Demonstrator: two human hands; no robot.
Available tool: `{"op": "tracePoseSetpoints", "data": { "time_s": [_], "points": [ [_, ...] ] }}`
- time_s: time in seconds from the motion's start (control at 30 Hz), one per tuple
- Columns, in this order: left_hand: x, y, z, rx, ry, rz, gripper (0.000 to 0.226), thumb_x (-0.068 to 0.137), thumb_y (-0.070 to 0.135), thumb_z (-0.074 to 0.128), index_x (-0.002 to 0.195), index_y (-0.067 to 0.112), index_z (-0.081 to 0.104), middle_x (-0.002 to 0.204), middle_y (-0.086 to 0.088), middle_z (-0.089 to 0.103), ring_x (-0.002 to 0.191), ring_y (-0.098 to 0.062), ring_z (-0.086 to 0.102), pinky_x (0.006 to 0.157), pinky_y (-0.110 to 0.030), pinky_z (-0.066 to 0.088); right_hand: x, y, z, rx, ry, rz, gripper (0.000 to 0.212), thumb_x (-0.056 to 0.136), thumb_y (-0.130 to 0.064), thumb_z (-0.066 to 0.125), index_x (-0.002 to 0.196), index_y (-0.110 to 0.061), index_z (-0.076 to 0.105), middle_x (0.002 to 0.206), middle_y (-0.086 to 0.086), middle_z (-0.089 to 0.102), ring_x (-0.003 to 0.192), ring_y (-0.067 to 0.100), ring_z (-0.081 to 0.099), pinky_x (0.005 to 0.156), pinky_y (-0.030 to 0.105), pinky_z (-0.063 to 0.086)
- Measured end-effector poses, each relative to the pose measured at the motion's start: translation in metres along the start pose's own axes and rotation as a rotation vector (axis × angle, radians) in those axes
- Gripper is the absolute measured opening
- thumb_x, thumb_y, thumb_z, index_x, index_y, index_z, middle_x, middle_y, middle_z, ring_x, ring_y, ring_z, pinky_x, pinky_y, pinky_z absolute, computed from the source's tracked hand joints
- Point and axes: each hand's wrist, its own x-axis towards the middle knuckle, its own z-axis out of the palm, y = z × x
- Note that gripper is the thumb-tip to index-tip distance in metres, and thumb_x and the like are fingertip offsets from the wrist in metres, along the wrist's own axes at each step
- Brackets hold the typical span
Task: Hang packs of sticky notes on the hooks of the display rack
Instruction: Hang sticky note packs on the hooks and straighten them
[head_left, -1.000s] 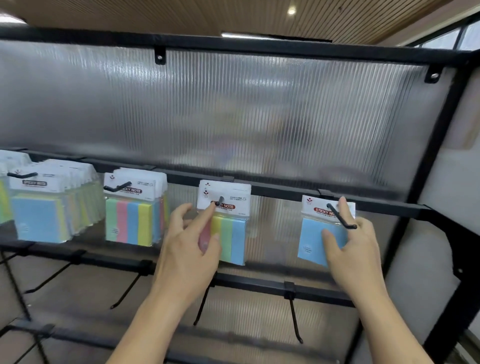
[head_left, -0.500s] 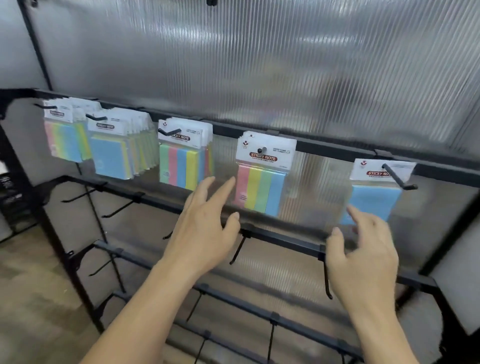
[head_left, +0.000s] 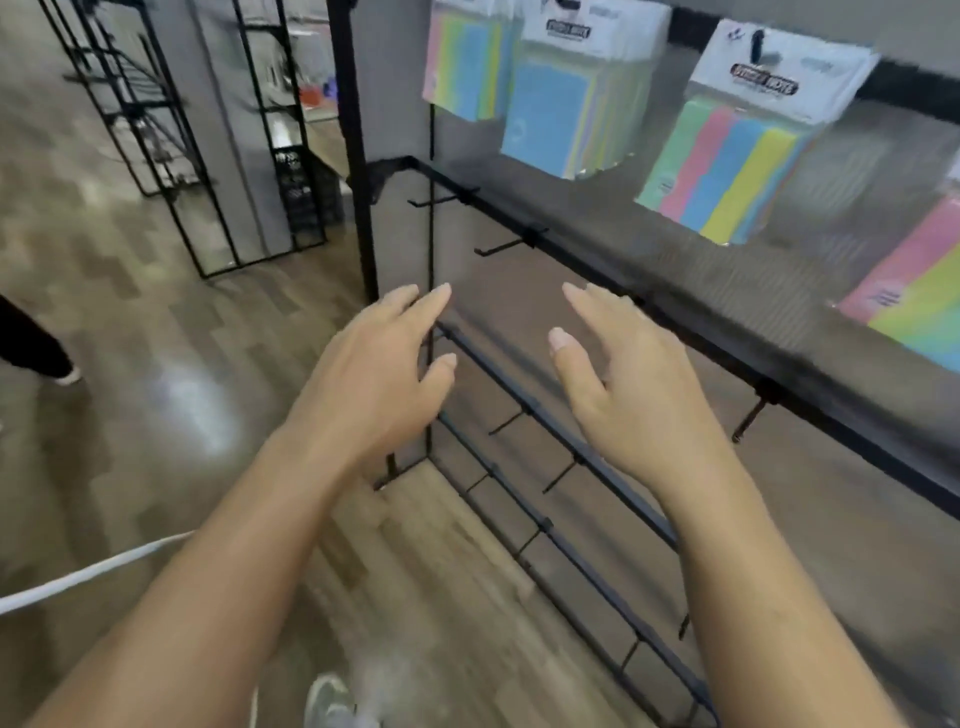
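Packs of sticky notes hang on the top row of the black display rack (head_left: 613, 270): a striped pack (head_left: 467, 62), a stack of blue-fronted packs (head_left: 566, 98), a multicolour striped pack (head_left: 737, 156) and part of another pack (head_left: 919, 291) at the right edge. My left hand (head_left: 379, 374) and my right hand (head_left: 623, 384) hover side by side below those packs, in front of the rack's lower bars. Both have relaxed, spread fingers and hold nothing. Bare hooks (head_left: 506, 247) stick out of the lower bars.
A wooden floor (head_left: 156, 332) lies to the left, with other black racks (head_left: 166, 130) farther back. A dark shape of a person's foot (head_left: 36, 345) is at the left edge. A white cord (head_left: 88, 571) crosses at lower left. My shoe (head_left: 324, 699) shows below.
Both hands have let go of the hung packs and dropped away from the top row. The view has swung down and to the left, toward the floor.
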Motion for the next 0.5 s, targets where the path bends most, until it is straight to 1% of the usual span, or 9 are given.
{"op": "tracePoseSetpoints", "data": {
  "time_s": [0.03, 0.07, 0.1, 0.17, 0.23, 0.4, 0.5],
  "points": [
    [0.001, -0.016, -0.005, 0.008, 0.005, -0.027, 0.062, 0.1, 0.036, 0.047, 0.155, 0.032, 0.018, 0.162, 0.003, 0.017, 0.148, -0.014, 0.015, 0.115, -0.028, 0.018, 0.012, -0.009, 0.012, -0.012, -0.048, -0.015, 0.049, 0.102, -0.029, 0.042, 0.149, -0.015, 0.034, 0.155, 0.005, 0.033, 0.144, 0.015, 0.02, 0.11, 0.014, 0.004],
    [0.003, -0.029, -0.009, 0.015, 0.006, -0.052, 0.063, 0.1, 0.036, 0.046, 0.155, 0.032, 0.017, 0.162, 0.002, 0.016, 0.148, -0.014, 0.015, 0.116, -0.029, 0.018, 0.023, -0.018, 0.021, -0.019, -0.095, -0.016, 0.05, 0.103, -0.031, 0.04, 0.15, -0.017, 0.032, 0.156, 0.004, 0.031, 0.145, 0.016, 0.017, 0.11, 0.015, 0.004],
    [0.006, -0.042, -0.012, 0.017, 0.002, -0.072, 0.063, 0.1, 0.037, 0.046, 0.155, 0.032, 0.016, 0.163, 0.002, 0.015, 0.148, -0.014, 0.014, 0.116, -0.03, 0.018, 0.032, -0.026, 0.03, -0.03, -0.134, -0.011, 0.051, 0.103, -0.034, 0.038, 0.151, -0.02, 0.029, 0.157, 0.003, 0.027, 0.146, 0.019, 0.013, 0.113, 0.02, 0.005],
    [0.014, -0.075, -0.022, 0.017, 0.008, -0.121, 0.063, 0.1, 0.038, 0.045, 0.155, 0.032, 0.015, 0.163, 0.001, 0.015, 0.148, -0.014, 0.013, 0.117, -0.031, 0.018, 0.057, -0.047, 0.053, -0.055, -0.204, -0.012, 0.053, 0.102, -0.039, 0.035, 0.152, -0.025, 0.024, 0.16, 0.001, 0.022, 0.149, 0.025, 0.008, 0.118, 0.036, 0.01],
    [0.025, -0.108, -0.035, 0.017, 0.022, -0.144, 0.062, 0.101, 0.038, 0.044, 0.155, 0.031, 0.015, 0.163, 0.001, 0.014, 0.148, -0.015, 0.013, 0.117, -0.033, 0.018, 0.086, -0.07, 0.079, -0.096, -0.248, -0.018, 0.054, 0.102, -0.04, 0.034, 0.153, -0.025, 0.022, 0.16, 0.002, 0.021, 0.149, 0.03, 0.008, 0.119, 0.044, 0.013],
    [0.057, -0.179, -0.067, 0.049, 0.043, -0.184, 0.061, 0.101, 0.037, 0.042, 0.155, 0.031, 0.014, 0.162, 0.002, 0.014, 0.148, -0.017, 0.013, 0.118, -0.039, 0.018, 0.146, -0.119, 0.141, -0.151, -0.302, -0.064, 0.055, 0.102, -0.04, 0.034, 0.153, -0.022, 0.022, 0.158, 0.007, 0.024, 0.148, 0.033, 0.012, 0.119, 0.051, 0.015],
    [0.075, -0.218, -0.081, 0.056, 0.037, -0.209, 0.062, 0.101, 0.038, 0.041, 0.155, 0.03, 0.013, 0.162, 0.0, 0.013, 0.148, -0.018, 0.013, 0.119, -0.04, 0.018, 0.173, -0.144, 0.17, -0.112, -0.333, -0.056, 0.055, 0.102, -0.04, 0.036, 0.153, -0.023, 0.023, 0.158, 0.003, 0.025, 0.148, 0.032, 0.01, 0.119, 0.048, 0.015]
  ]
}}
